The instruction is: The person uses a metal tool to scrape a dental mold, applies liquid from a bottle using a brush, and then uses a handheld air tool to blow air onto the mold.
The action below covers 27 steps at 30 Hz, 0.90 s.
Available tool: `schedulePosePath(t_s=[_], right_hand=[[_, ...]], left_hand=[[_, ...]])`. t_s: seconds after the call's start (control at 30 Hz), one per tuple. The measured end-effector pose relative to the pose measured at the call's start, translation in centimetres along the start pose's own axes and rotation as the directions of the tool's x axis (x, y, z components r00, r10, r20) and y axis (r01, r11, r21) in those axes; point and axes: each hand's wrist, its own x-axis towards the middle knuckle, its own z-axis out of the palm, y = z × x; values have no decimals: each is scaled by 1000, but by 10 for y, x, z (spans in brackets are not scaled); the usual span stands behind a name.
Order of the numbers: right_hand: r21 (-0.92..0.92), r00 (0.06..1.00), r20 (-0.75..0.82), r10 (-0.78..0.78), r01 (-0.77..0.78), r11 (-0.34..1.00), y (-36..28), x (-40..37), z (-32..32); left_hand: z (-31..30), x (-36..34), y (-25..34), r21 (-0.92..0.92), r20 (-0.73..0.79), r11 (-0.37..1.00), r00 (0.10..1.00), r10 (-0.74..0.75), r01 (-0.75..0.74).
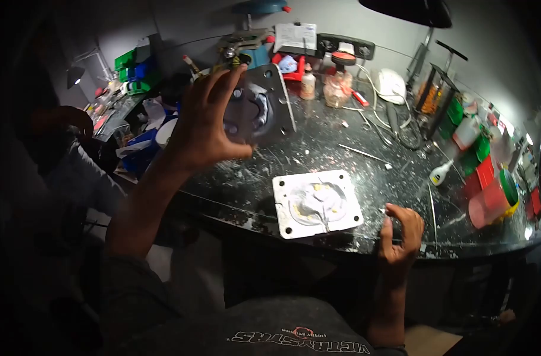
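My left hand (208, 121) is raised over the left part of the bench, fingers and thumb gripping the edges of a metal mould half (277, 98). That plate is tilted up, with holes near its corners and a curved, shiny shape in its middle. Below it, flat near the bench's front edge, lies a second, pale mould half (318, 203) with corner holes and a moulded relief with yellowish spots. To the right of this plate, my right hand (403, 234) is closed, thumb and fingers curled together. A tiny pale bit shows by its fingertips; I cannot make out what it is.
On the dark bench (252, 199) lie a thin metal tool (364, 153) and a small white bottle (441, 173). A pink container (487, 204) stands at the right. Behind are a dropper bottle (308, 83), a glass jar (338, 89) and cables. Another person's sleeve (92, 172) is at left.
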Motion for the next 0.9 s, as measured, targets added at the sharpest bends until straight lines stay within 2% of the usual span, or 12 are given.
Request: schedulePosePath(t_s=[0.13,0.23,0.33,0.37,0.43,0.47,0.53,0.7,0.77,0.83,0.9], right_hand=[[-6,999,31,44,-44,999,-7,0,-1],[-26,994,100,43,-41,999,-3,-1,-1],[280,944,258,-204,129,951,-1,8,0],[276,945,256,-203,130,952,-4,11,1],[345,817,474,-328,171,923,-20,29,5],[338,817,475,-328,175,925,-25,39,7],[266,657,644,-393,289,920,-33,63,19],[265,411,820,-398,344,901,-37,101,44],[270,377,838,-395,343,900,-39,111,41],[276,395,827,-400,335,901,-42,109,36],[205,448,830,-331,307,929,-38,106,29]], left_hand=[[-64,-21,36,-23,11,999,1000,25,-25],[-76,-30,39,-39,57,998,998,41,-39],[-76,-36,44,-147,73,989,997,22,-11],[-74,-38,43,-149,71,989,997,25,-14],[-71,-40,43,-139,70,990,996,46,-36],[-71,-41,42,-143,64,989,997,48,-38],[-76,-46,37,-336,124,942,990,74,-28],[-77,-72,40,-142,112,985,987,118,-102],[-68,-79,29,-169,206,983,973,101,-66],[-51,-89,12,-206,254,979,965,58,-5],[-33,-97,-2,-320,351,943,936,33,87]])
